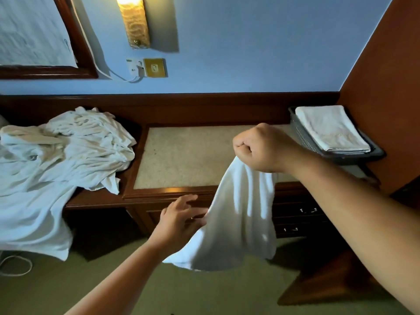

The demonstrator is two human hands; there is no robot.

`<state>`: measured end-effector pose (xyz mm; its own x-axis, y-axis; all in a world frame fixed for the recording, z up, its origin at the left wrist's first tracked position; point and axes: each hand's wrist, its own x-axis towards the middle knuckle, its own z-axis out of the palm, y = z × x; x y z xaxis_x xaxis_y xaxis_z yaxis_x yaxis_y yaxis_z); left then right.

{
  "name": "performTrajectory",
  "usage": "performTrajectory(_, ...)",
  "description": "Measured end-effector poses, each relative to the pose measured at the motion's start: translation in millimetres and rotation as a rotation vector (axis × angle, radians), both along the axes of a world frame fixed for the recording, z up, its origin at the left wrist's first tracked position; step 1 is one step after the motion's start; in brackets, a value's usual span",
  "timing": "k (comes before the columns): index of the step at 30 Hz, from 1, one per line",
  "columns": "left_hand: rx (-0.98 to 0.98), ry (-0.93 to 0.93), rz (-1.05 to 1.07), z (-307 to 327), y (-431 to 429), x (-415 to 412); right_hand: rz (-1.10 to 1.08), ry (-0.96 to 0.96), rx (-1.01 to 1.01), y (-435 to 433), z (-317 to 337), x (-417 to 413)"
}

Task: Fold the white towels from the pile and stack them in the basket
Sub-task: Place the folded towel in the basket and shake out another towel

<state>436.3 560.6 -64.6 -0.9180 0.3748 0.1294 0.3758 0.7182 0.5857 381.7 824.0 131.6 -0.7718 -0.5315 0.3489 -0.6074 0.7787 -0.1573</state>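
My right hand (261,146) is raised in a fist above the desk and grips the top edge of a white towel (236,219), which hangs down in front of the desk drawers. My left hand (179,214) is lower, fingers spread, touching the towel's left edge; its thumb side is hidden behind the cloth. A crumpled pile of white towels (68,151) lies on the left of the desk and spills over its front edge. At the far right stands a dark grey basket (302,137) holding a stack of folded white towels (329,128).
The wooden desk has a beige stone inset top (186,155) between pile and basket. Drawers (300,219) lie below on the right. A wall lamp (134,21), sockets with a white cable (145,68) and a framed mirror (34,35) are behind. A brown wall (386,87) closes the right side.
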Motion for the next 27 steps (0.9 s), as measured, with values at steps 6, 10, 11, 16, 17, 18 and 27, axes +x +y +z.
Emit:
performTrajectory(6, 0.601, -0.017, -0.035, 60, 68, 14, 0.038, -0.018, 0.093, -18, -15, 12)
performTrajectory(10, 0.387, 0.024, -0.062, 42, 75, 14, 0.023, 0.036, 0.067, -16, -5, 15)
performTrajectory(11, 0.257, -0.004, -0.053, 30, 74, 12, 0.026, 0.051, 0.058, -13, -2, 16)
performTrajectory(16, -0.338, -0.270, 0.256, -25, 30, 2, -0.073, 0.029, 0.038, 19, -4, 9)
performTrajectory(17, -0.400, -0.281, 0.283, -32, 19, 1, -0.111, -0.021, 0.018, 28, -10, 6)
performTrajectory(18, -0.468, -0.276, 0.301, -38, 9, 0, -0.152, -0.082, 0.007, 38, -18, 4)
performTrajectory(27, -0.892, -0.306, 0.567, -61, -95, -10, -0.345, -0.060, 0.291, 87, -85, -40)
